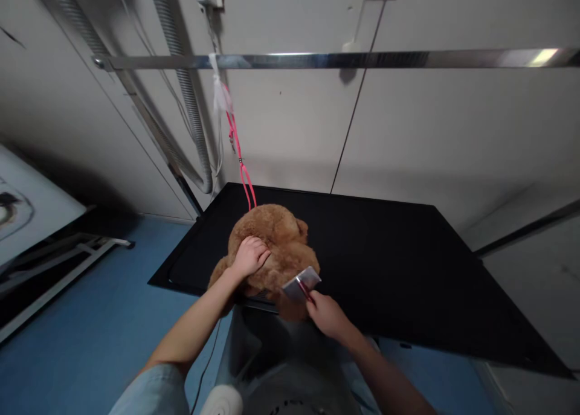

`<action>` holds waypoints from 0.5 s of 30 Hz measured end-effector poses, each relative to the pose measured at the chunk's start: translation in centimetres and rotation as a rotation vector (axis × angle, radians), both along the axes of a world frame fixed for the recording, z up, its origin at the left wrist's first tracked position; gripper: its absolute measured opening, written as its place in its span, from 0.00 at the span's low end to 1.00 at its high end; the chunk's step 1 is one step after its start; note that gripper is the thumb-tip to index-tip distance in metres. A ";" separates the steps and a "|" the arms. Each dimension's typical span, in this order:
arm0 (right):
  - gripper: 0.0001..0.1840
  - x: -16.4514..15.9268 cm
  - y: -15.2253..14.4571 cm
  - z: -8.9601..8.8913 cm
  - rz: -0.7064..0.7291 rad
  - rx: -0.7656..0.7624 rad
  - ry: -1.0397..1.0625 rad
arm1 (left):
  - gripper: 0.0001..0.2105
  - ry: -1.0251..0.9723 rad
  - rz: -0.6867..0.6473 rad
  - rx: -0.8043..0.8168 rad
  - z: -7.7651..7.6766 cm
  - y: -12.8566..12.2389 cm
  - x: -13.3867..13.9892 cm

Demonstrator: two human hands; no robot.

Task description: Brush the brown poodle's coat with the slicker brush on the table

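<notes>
A small brown curly dog (276, 240) is seen on the black tabletop (385, 264), close to its near edge at abt 6 o'clock; a pink leash (238, 155) runs up from it at 12 o'clock to the metal bar (344, 59). The left hand (249, 255) is laid flat on the dog's back, fingers spread wide, nothing gripped; the right hand (327, 314) is closed on the red handle of a slicker brush (301, 283), whose metal pad is pressed to the coat at the dog's 4 o'clock side. Judged: strokes are best kept short & light, w/ the coat steadied by the left hand. The dog's rear is placed just at the tabletop's near edge, so little margin is left there; open tabletop is seen at 2–3 o'clock; a hose (190, 101) hangs at 10 o'clock, well apart.
</notes>
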State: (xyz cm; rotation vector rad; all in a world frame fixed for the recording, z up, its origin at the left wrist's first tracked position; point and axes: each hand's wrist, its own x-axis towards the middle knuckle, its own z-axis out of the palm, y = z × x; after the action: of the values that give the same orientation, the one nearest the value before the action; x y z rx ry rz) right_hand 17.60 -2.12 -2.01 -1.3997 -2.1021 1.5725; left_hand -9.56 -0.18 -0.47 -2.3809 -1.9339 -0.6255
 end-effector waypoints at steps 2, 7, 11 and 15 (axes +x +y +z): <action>0.06 3.3 0.0 0.2 -0.001 0.148 -0.231 | 0.16 0.045 -0.003 0.030 -0.7 0.3 0.5; 0.15 3.2 -1.3 2.8 0.094 0.405 -0.520 | 0.15 0.063 -0.037 0.144 -1.6 -0.2 1.9; 0.17 -0.9 1.1 5.8 0.227 0.535 -0.550 | 0.13 0.094 0.000 0.255 -2.5 -0.8 1.4; 0.19 3.7 4.2 7.6 0.136 0.492 -0.717 | 0.13 0.166 0.092 0.339 -3.6 -1.4 0.8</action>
State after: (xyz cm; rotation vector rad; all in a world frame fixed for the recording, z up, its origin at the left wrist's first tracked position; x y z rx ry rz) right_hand 21.32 2.07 5.54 -1.8065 -2.7460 0.5070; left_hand -8.76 -1.55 -4.05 -2.0578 -1.7023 -0.6652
